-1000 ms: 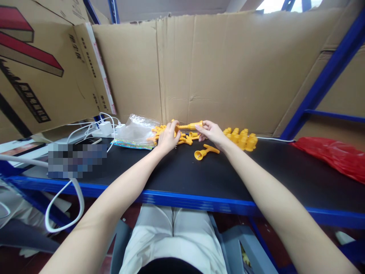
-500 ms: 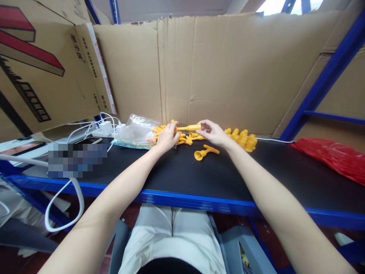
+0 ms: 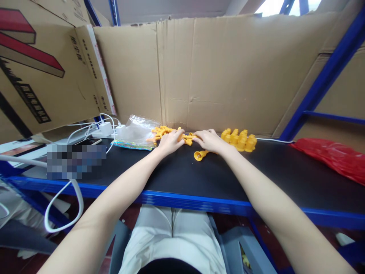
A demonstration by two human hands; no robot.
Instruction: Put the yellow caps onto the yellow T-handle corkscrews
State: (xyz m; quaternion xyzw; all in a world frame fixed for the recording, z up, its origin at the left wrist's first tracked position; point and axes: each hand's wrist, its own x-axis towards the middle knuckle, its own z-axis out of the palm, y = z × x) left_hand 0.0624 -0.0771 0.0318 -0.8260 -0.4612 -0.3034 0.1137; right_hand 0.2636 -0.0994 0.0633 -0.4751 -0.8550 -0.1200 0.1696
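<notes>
— Left hand (image 3: 170, 142)?
— Down on the black worktop (image 3: 176, 173), palm over the near edge of the loose pile of yellow plastic pieces (image 3: 164, 133). Fingers curled, tips toward the middle. Grip partly closed; cannot tell whether anything sits inside it.

— Right hand (image 3: 209, 140)?
— Also low on the worktop, just beside the left, fingertips nearly meeting it. Between the two, a yellow piece (image 3: 188, 137) peeking out, touched from both sides. Grip bent over, neither flat nor a fist; what it has hold of, if anything, hidden under the fingers.

— Anything else close by?
— A yellow funnel-ended part (image 3: 199, 155) lying on its side right under the right wrist, its open mouth turned toward the near-left. Beyond the right hand, a tidy cluster of yellow assembled parts (image 3: 239, 139) standing against the cardboard wall (image 3: 228, 72).

— And left of the pile?
— A crumpled clear plastic bag (image 3: 137, 131) touching the pile, with a colourful printed strip along its near edge. Farther left, white chargers (image 3: 111, 129) with white cables (image 3: 65, 205), one cable looping off the front edge. A phone (image 3: 89, 141) lying flat near them, and a blurred patch in front of it.

— The far right?
— A red plastic bag (image 3: 333, 158) spread on the worktop, well apart from both hands. Blue shelf posts (image 3: 325, 76) rising behind it.

— Below?
— Blue front rim of the worktop, then pale trousers (image 3: 173, 236) of the seated person.
</notes>
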